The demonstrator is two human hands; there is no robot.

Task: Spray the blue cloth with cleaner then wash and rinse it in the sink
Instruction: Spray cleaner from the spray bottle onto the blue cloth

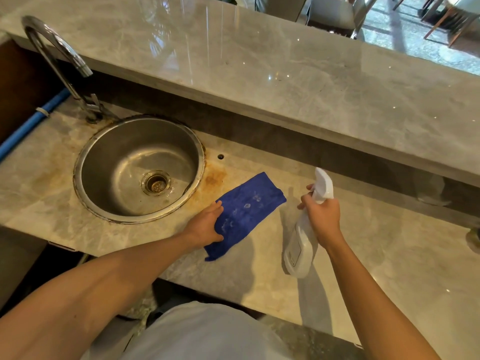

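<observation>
Hands (207,224) (left) on blue cloth (249,211)

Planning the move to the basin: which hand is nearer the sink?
Left. The left hand rests on the blue cloth just right of the sink; the right hand, holding the spray bottle, is farther right, beyond the cloth.

Place: bar or café service counter.
Evidence: round steel sink (137,167) set in marble worktop (363,255); raised ledge (259,61) behind sink; dining chairs (452,19) seen beyond ledge.
</observation>
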